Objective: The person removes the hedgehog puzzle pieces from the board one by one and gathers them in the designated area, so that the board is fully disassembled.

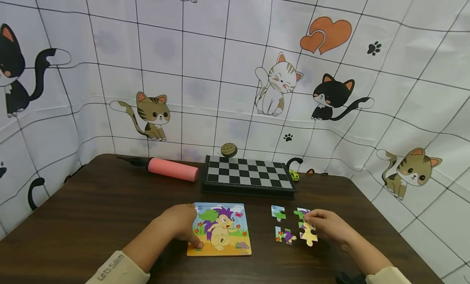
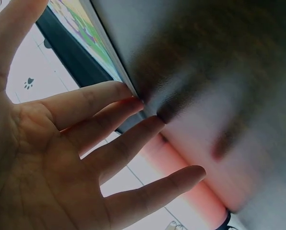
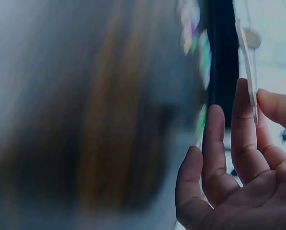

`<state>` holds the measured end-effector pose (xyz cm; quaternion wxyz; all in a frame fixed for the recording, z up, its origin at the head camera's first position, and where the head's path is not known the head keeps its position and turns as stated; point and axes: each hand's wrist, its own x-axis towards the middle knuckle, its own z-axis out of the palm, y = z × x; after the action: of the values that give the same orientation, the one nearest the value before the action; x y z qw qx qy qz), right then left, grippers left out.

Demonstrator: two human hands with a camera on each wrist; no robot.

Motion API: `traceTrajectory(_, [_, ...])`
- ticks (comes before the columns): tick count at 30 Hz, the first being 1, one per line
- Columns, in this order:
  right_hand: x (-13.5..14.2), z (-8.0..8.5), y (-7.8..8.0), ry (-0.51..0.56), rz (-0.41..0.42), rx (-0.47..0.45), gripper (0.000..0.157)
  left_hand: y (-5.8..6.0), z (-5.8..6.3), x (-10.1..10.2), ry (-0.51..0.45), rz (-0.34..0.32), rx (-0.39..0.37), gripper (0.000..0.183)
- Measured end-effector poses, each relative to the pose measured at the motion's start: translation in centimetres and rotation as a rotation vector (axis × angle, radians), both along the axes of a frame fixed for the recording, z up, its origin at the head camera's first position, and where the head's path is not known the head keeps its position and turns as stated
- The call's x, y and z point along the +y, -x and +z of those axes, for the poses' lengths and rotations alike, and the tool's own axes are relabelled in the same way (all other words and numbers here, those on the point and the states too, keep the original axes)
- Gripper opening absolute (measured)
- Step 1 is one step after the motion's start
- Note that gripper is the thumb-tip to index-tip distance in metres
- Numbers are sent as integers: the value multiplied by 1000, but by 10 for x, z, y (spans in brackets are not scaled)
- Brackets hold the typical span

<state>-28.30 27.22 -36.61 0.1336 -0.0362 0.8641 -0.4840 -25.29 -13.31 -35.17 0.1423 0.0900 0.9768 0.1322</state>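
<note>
A square jigsaw puzzle [image 1: 220, 231] with a purple-haired hedgehog lies on the table. At its left side, my left hand [image 1: 180, 223] rests with the thumb on the picture. In the left wrist view the fingers [image 2: 126, 146] are straight and spread, with fingertips at the puzzle's edge. My right hand [image 1: 330, 227] pinches a cream-yellow puzzle piece [image 1: 307, 237] between thumb and fingers; the right wrist view shows this piece [image 3: 248, 72] edge-on. Loose puzzle pieces lie close by: a blue-green one [image 1: 278, 213], a purple-and-red one [image 1: 284, 235] and one [image 1: 302, 211] partly behind the right fingertips.
Behind the puzzle stands a black-and-white checkered board [image 1: 249, 174] on a dark case. A pink cylinder [image 1: 172, 169] with a black end lies to its left. At its right sits a small green-yellow toy car [image 1: 294, 175]. A cat-patterned sheet [image 1: 205, 92] hangs behind the table.
</note>
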Motion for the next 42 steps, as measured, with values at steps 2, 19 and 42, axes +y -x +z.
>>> traceTrajectory(2, [12, -3, -2, -20, -10, 8, 32, 0, 0, -2, 6, -1, 1, 87])
traceTrajectory(19, [9, -5, -3, -216, -89, 115, 27, 1, 0, -2, 7, 2, -12, 87])
traceTrajectory(42, [-35, 11, -4, -266, 67, 245, 29, 1, 1, 0, 4, 4, -19, 87])
